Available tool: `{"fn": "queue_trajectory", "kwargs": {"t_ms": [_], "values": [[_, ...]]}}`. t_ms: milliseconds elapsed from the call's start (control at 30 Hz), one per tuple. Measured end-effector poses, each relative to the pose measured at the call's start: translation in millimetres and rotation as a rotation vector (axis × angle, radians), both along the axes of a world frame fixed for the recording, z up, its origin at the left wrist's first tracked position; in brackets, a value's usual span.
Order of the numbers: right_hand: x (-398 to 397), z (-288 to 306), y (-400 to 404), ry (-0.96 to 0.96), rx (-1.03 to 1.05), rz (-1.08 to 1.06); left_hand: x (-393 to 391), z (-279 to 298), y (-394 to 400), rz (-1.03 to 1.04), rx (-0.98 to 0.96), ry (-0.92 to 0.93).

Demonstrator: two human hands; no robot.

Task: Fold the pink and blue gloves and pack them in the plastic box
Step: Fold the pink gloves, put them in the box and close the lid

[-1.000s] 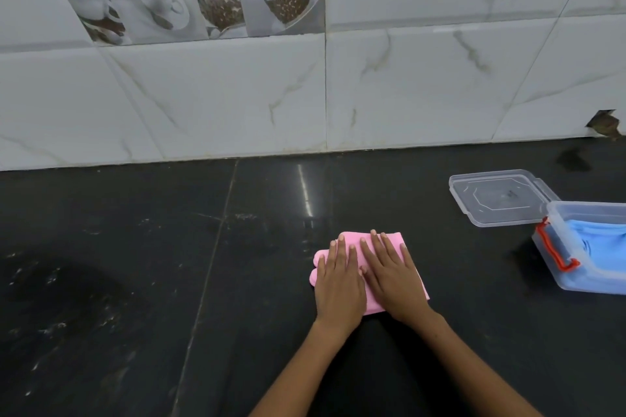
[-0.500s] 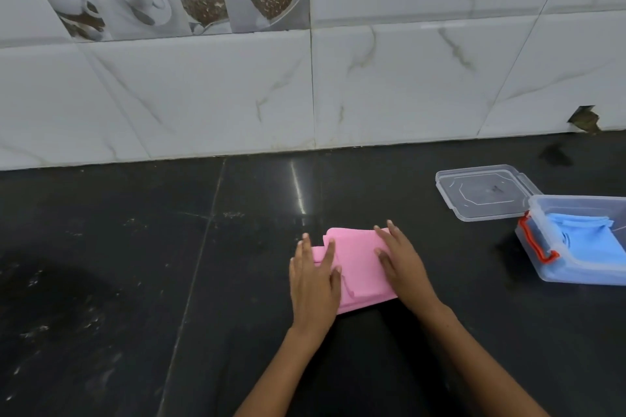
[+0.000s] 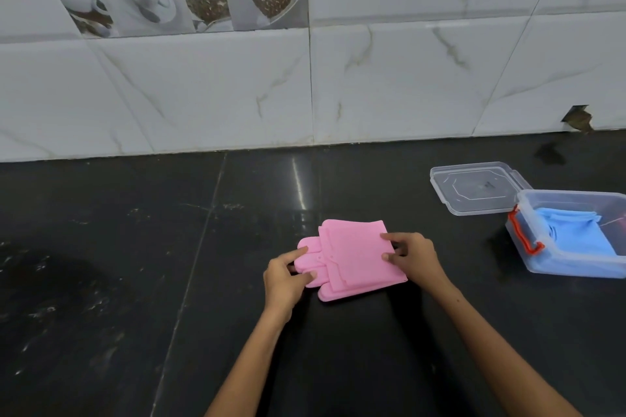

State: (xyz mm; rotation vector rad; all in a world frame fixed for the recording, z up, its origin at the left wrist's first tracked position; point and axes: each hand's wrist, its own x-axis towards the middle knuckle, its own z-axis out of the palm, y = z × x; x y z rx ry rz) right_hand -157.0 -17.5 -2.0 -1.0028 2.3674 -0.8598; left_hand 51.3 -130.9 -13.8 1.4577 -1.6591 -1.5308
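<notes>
The folded pink gloves [image 3: 352,254] lie on the black counter in the middle of the view, finger ends pointing left. My left hand [image 3: 286,276] pinches the finger ends at the left side. My right hand [image 3: 415,256] grips the right edge of the fold, thumb on top. To the right stands the clear plastic box [image 3: 576,264] with a red latch, and the blue gloves [image 3: 572,234] lie folded inside it.
The box's clear lid [image 3: 474,188] lies flat on the counter just behind and left of the box. A white marble-tiled wall [image 3: 372,85] runs along the back of the black counter [image 3: 135,264]. A hole [image 3: 577,117] breaks the wall at far right.
Both hands were pressing flat on top of the pink gloves; they slid apart to the left and right edges and now hold the fold at its sides.
</notes>
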Motion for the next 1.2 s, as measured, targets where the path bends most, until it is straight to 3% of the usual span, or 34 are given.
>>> {"fn": "queue_trajectory", "kwargs": {"t_ms": [467, 900, 1200], "values": [[-27.3, 40.1, 50.2, -0.039, -0.222, -0.111, -29.7, 45.7, 25.1, -0.115, -0.103, 0.191], [-195.0, 112.9, 204.6, 0.032, -0.335, -0.231, -222.1, 105.2, 138.0, -0.320, -0.190, 0.303], [-285.6, 93.0, 251.9, 0.004, -0.308, -0.257, -318.5, 88.2, 180.6, -0.351, -0.121, 0.227]]}}
